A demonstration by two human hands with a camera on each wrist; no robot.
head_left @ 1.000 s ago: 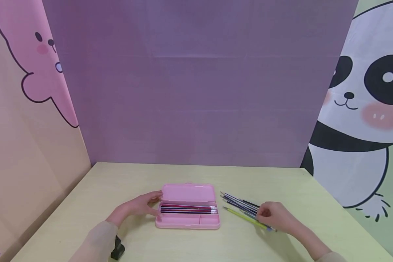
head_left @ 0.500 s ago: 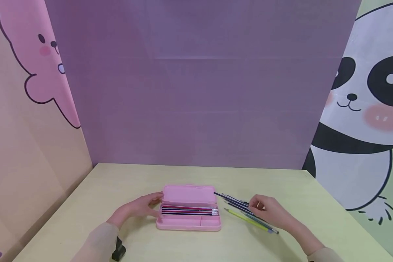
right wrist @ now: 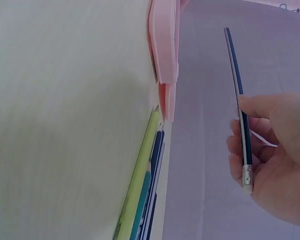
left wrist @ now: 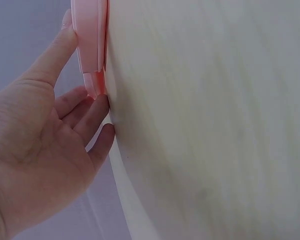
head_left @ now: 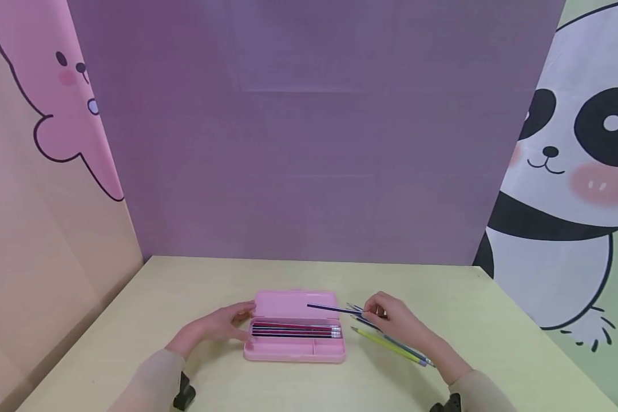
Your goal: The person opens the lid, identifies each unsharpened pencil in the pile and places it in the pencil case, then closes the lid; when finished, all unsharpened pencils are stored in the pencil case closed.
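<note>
The left hand (head_left: 213,327) rests against the left end of the open pink pencil case (head_left: 294,335) on the worktop (head_left: 185,286), fingers relaxed — touching, not clasping; the right hand (head_left: 391,320) pinches a dark pencil (head_left: 335,309), raised over the case's right end; loose pencils (head_left: 391,342) lie just beside it.

Beige sleeves (head_left: 149,380), black wrist mounts (head_left: 183,393), bare hands.

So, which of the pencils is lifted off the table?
The dark blue pencil pinched in the right hand. It hangs in the air, tip over the open pink case. The others lie flat, in the case or on the table.
</note>
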